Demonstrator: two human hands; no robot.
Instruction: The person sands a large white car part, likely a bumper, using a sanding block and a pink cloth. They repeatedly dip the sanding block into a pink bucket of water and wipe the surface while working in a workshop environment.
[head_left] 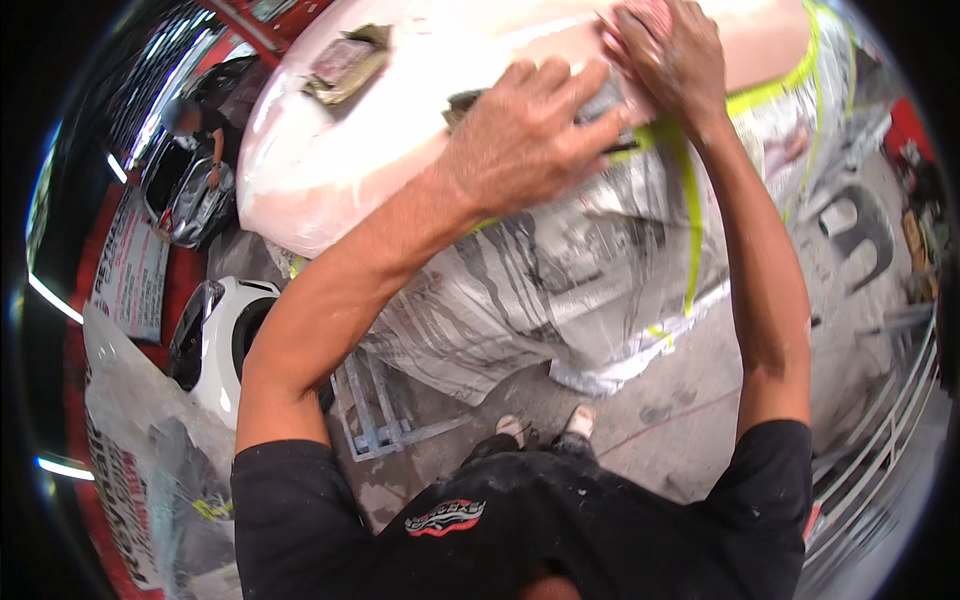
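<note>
A pale pink and white vehicle body panel (330,150), wet and shiny, lies in front of me. My left hand (525,130) is closed over a piece of sandpaper (462,104), pressed on the panel near its masked edge; a grey block-like part shows by the fingers. My right hand (685,60) grips a pink sponge or wadded cloth (650,18) against the panel further right; its exact kind is hard to tell. To the left on the panel rests a pink block (342,62) with dark greenish sandpaper around it.
Wet newspaper masking (560,270) hangs below the panel, held by yellow-green tape (692,220). A metal stand (385,430) is on the floor under it. Leftward are a white car part (225,345), a banner (130,270) and another person (205,130) near a dark car.
</note>
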